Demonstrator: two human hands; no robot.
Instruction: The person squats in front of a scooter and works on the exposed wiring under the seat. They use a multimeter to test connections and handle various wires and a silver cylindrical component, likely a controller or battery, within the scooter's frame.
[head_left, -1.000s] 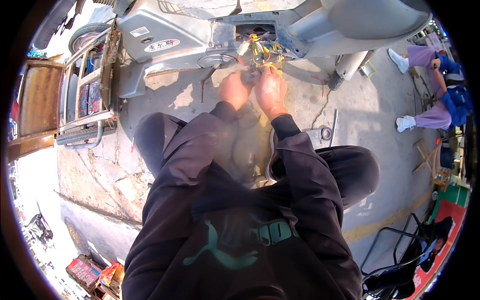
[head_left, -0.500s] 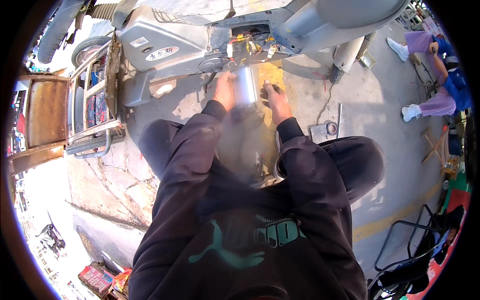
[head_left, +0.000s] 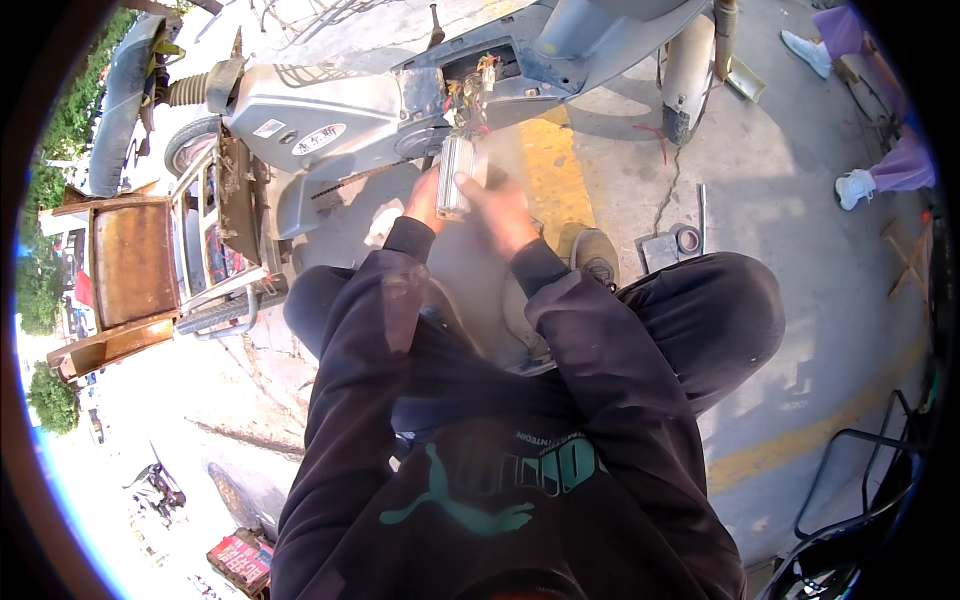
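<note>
A silver ribbed metal box (head_left: 456,165), like a controller, is raised between my hands below the grey scooter body (head_left: 365,108). My left hand (head_left: 426,200) grips its left side, partly hidden behind it. The thumb of my right hand (head_left: 500,208) presses on its lower right face; that hand is slightly blurred. A bundle of coloured wires and connectors (head_left: 470,105) runs from the opening in the scooter down to the box's top end.
A rusty metal cart (head_left: 130,260) stands left. A tape roll (head_left: 687,240) and long metal rod (head_left: 702,215) lie by my right knee. Another person's purple-trousered leg (head_left: 895,165) is upper right, a black chair frame (head_left: 850,470) lower right. A yellow painted stripe (head_left: 545,160) crosses the ground.
The silver box has shifted left and tilts differently. My right hand, apart from it half a second ago, has come onto it. The view has also shifted.
</note>
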